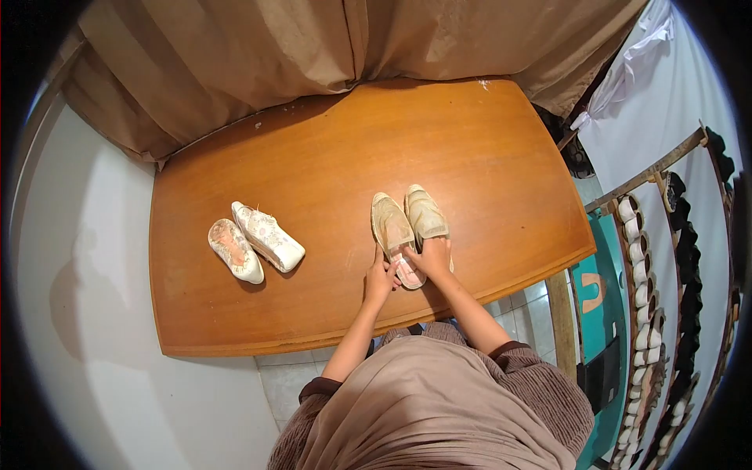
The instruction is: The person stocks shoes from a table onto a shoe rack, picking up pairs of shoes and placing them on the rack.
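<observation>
Two beige slip-on shoes lie side by side on the wooden table [337, 164], toes pointing away from me. My left hand [381, 276] is at the left side of the left beige shoe [392, 219], its fingers closed on the edge near the heel. My right hand [433, 257] is at the open heel end of the right beige shoe [427, 211], with its fingers partly hidden inside and its thumb reaching to the left shoe. Farther left on the table sit a white patterned shoe [270, 237] and its mate [235, 251], which shows a pinkish insole.
Brown curtains [235, 63] hang along the table's far edge. A white wall [102, 235] stands at the left. Racks with rows of shoes [642, 294] and a teal panel [603, 258] are at the right, near a white cloth [634, 102].
</observation>
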The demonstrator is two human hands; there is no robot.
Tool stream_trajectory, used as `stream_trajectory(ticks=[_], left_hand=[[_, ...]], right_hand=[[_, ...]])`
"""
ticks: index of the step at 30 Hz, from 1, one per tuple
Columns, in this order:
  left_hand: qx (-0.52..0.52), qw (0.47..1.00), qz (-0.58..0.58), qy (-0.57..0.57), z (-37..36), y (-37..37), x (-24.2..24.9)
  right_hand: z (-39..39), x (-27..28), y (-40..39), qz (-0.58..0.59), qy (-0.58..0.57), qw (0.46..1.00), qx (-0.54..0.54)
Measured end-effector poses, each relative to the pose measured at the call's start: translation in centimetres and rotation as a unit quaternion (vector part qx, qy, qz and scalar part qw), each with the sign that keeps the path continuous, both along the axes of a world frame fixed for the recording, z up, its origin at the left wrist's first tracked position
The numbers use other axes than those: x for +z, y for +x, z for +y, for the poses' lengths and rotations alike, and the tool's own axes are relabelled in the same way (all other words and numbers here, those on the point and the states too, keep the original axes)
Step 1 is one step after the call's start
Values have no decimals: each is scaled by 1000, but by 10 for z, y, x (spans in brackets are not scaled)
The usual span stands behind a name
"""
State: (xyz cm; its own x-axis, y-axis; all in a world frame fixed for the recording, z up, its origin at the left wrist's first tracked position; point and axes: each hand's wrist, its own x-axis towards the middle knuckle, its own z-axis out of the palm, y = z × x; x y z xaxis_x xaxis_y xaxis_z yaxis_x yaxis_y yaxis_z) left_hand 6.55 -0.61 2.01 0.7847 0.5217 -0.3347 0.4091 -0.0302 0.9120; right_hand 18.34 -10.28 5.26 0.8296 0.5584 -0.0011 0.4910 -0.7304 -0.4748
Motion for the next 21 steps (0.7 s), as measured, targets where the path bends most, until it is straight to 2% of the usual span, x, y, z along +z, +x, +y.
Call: stream_trajectory(ticks=[2, 4, 8, 10, 13, 15, 17, 18, 19, 21], left_hand=[[-1, 1000, -2, 1, 1, 0, 0], [-1, 1000, -6, 0, 1, -1, 3], [0, 999, -18, 32, -2, -2, -3], [-2, 998, -36, 51, -4, -7, -3], [-2, 996, -63, 57, -9, -19, 3], [66, 997, -36, -31, -9, -27, 7], [81, 994, -43, -54, -7, -33, 9], [102, 987, -48, -110, -5, -34, 6], [123, 977, -52, -167, -4, -35, 3], [127, 970, -58, -199, -1, -35, -1]], right_hand=[[8, 3, 0, 41, -46, 998, 13], [13, -1, -2, -43, 15, 999, 5], [17, -4, 0, -34, -21, 999, 1], [16, -18, 0, -132, 77, 988, -17], [12, -23, 0, -93, 72, 993, -16], [10, -18, 3, -89, 111, 990, -5], [6, -18, 4, -23, 164, 986, 2], [4, -17, 3, -9, 188, 982, 6], [3, -16, 1, -10, 189, 982, 2], [1, -14, -4, -46, 233, 970, -46]])
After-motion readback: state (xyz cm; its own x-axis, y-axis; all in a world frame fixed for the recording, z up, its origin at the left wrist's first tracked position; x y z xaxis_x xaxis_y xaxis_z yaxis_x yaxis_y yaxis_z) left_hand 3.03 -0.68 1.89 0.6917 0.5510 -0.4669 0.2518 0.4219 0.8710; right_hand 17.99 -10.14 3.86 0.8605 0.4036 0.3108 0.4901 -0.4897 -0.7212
